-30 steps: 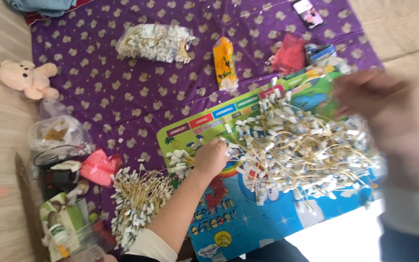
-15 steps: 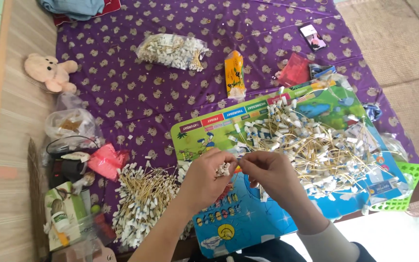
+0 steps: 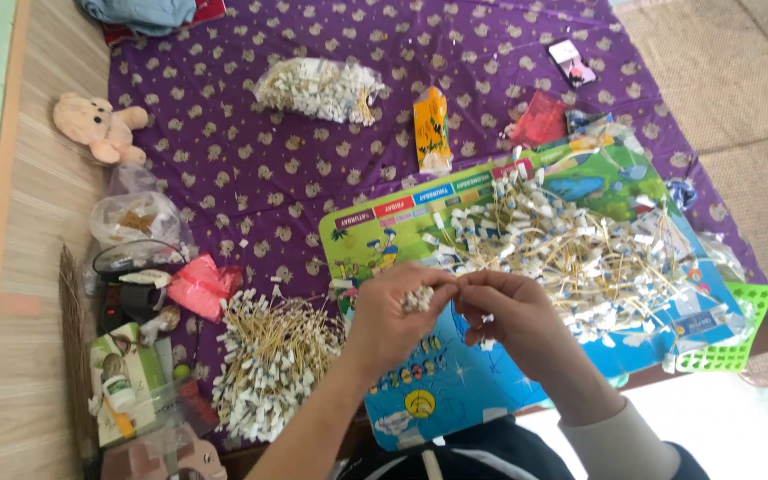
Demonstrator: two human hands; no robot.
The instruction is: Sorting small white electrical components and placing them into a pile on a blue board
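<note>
1. Purple cloth (image 3: 251, 178) with a small pale pattern covers the floor where I sit; bare wooden boards (image 3: 42, 249) run along its left edge and a woven mat (image 3: 722, 98) lies off to the right.
2. My left hand (image 3: 393, 316) is cupped, fingers curled around a small bunch of white tags (image 3: 417, 300) that shows between thumb and fingers.
3. My right hand (image 3: 508, 311) meets it, fingertips pressed together and pinching at the same bunch, so the two hands touch just above the near edge of the board.
4. Under both hands lies a colourful picture board (image 3: 455, 400), blue at the near end and green at the far end.
5. Just beyond my fingers, spread over that board, is a loose heap of thin sticks with white tags (image 3: 571, 253).
6. To the left of my left forearm, on the cloth, sits a tidier bundle of tagged sticks (image 3: 268, 360), tags lined along its edges.
7. A green plastic basket (image 3: 731, 342) pokes out at the board's right corner.
8. Further left are a pink packet (image 3: 202, 286), a clear bag (image 3: 135, 218) and a clutter of bottles and boxes (image 3: 126, 373).
9. At the far side of the cloth lie a clear bag of white tags (image 3: 317, 89), an orange packet (image 3: 431, 129), a red packet (image 3: 540, 120) and a phone (image 3: 572, 64).
10. A beige teddy bear (image 3: 95, 126) lies at the cloth's left edge.
</note>
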